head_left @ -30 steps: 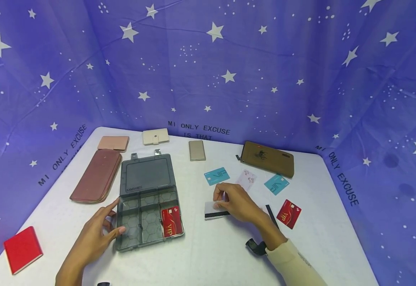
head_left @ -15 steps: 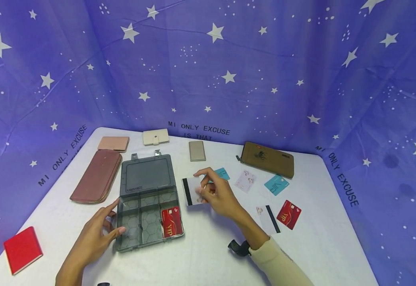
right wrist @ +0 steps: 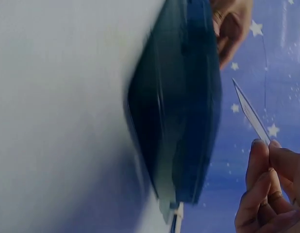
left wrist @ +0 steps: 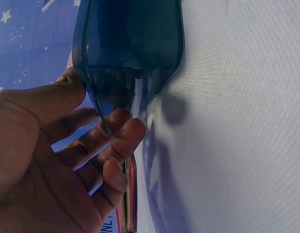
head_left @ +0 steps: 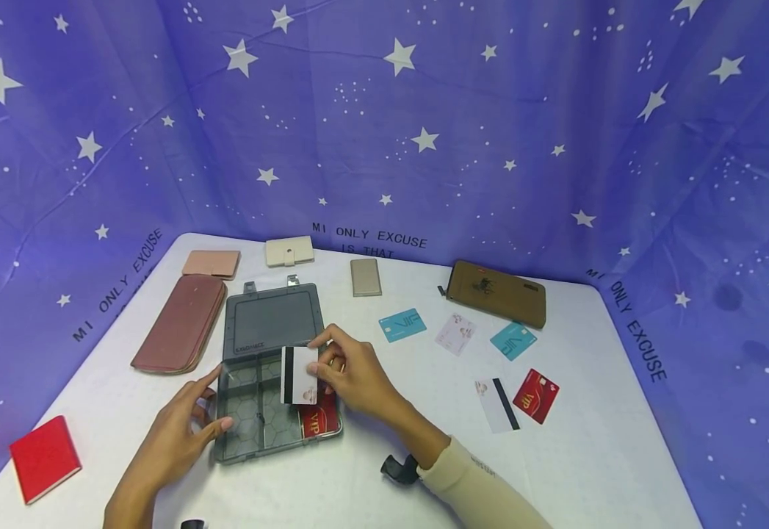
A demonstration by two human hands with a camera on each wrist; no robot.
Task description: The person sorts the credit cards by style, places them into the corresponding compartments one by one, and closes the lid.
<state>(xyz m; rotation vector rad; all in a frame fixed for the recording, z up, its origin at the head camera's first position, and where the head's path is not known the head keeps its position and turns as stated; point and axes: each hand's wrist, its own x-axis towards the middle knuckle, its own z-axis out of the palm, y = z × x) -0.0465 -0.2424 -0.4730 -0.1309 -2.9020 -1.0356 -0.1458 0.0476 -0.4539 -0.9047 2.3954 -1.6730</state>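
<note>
My right hand point(head_left: 358, 375) pinches a white card point(head_left: 300, 376) with a black stripe and a small printed picture by its right edge. The card is held over the clear grey compartment box point(head_left: 242, 411), whose lid point(head_left: 275, 316) is folded back. Seen from the right wrist, the pinched card point(right wrist: 252, 116) is edge-on and clear of the box wall point(right wrist: 184, 107). A red VIP card point(head_left: 314, 424) lies in the box's right compartment, partly covered by the held card. My left hand point(head_left: 175, 433) grips the box's left side, thumb on the rim and fingers along the wall point(left wrist: 130, 43).
Right of the box lie two teal cards point(head_left: 402, 325), a pale flowered card point(head_left: 455, 333), a striped white card point(head_left: 497, 405) and a red card point(head_left: 536, 397). Wallets stand around: olive point(head_left: 496, 294), maroon point(head_left: 179, 323), pink point(head_left: 211, 263), cream point(head_left: 289, 251). A red notebook point(head_left: 45, 459) lies front left.
My right hand has lifted the striped white card off the table and carried it left, turning it upright, to over the box. My left hand has stayed at the box's side.
</note>
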